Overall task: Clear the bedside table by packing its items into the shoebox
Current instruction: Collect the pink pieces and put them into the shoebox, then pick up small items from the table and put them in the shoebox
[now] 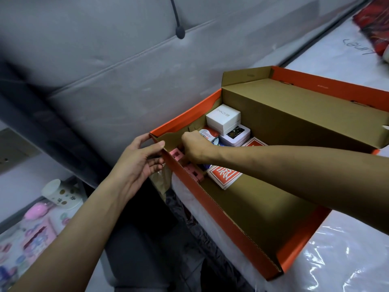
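Note:
An orange shoebox [235, 234] with a brown inside lies open on a plastic-wrapped mattress, its lid [294, 114] folded back. Inside at the far end are a white box [223, 119], a silver tin [236, 137], a red-and-white packet [207, 134], a red-and-white card box [225, 175] and a pink blocky item [193, 169] along the near wall. My left hand [139, 163] holds the box's near corner, thumb on the rim. My right hand [194, 147] is inside the box with fingers closed over the items near the pink one; what it grips is hidden.
The bedside table [12, 207] at lower left carries a white patterned cup [61, 193], a pink round thing [34, 210] and a pink box [37, 239]. A grey padded headboard [105, 60] rises behind. A red cloth [374, 22] lies at top right on the mattress [347, 260].

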The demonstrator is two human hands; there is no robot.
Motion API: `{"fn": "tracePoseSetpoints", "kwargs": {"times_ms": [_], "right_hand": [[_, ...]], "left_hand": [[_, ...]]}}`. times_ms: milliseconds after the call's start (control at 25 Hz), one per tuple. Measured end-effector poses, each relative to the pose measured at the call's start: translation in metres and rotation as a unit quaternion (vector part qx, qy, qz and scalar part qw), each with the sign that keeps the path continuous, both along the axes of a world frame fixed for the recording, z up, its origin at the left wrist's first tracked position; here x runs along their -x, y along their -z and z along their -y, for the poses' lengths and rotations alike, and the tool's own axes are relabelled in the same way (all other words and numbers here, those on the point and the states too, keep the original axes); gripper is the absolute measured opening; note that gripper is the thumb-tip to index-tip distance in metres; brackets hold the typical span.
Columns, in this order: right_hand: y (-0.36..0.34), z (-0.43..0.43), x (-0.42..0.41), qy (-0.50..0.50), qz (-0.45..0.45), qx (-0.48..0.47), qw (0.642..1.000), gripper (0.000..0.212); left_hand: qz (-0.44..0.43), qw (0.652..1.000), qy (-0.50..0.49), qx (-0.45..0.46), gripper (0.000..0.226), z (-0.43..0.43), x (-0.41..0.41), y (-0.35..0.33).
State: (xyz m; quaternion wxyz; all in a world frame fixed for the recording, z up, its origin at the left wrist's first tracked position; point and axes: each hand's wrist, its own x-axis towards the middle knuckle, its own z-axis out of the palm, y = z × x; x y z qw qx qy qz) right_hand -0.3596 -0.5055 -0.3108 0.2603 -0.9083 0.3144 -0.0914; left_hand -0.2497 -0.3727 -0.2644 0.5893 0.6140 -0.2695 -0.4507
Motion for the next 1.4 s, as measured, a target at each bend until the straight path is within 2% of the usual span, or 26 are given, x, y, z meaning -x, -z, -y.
{"fn": "tracePoseSetpoints", "kwargs": {"times_ms": [120,440,600,720,880,1040,1280,1400], "right_hand": [[-0.004,0.000,0.005,0.007,-0.008,0.007,1.000,0.038],[-0.028,-0.002,0.026,0.052,0.011,-0.011,0.999,0.022],[-0.061,-0.024,0.040,0.080,0.022,0.003,0.997,0.012],[-0.095,-0.057,0.051,0.085,0.035,0.035,0.995,0.019],[-0.133,-0.125,0.046,0.057,0.048,0.076,0.994,0.020],[-0.141,-0.200,0.011,-0.022,0.025,0.076,0.997,0.016],[-0.100,-0.314,-0.095,-0.134,-0.023,0.025,0.990,0.017],[-0.064,-0.350,-0.144,-0.170,-0.059,-0.010,0.984,0.013]], "left_hand": [[-0.004,1.000,-0.005,-0.002,0.044,0.000,0.001,0.000],[0.013,0.999,-0.017,-0.028,0.048,-0.001,0.003,-0.006],[0.078,0.995,-0.032,-0.054,0.051,-0.012,0.017,-0.026],[0.126,0.990,-0.027,-0.064,0.044,-0.038,0.031,-0.045],[0.161,0.984,-0.036,-0.072,0.028,-0.111,0.025,-0.068],[0.178,0.977,-0.077,-0.094,0.021,-0.206,-0.005,-0.070],[0.195,0.950,-0.181,-0.164,0.025,-0.356,-0.091,-0.029],[0.234,0.918,-0.221,-0.232,0.023,-0.408,-0.133,0.002]]}}
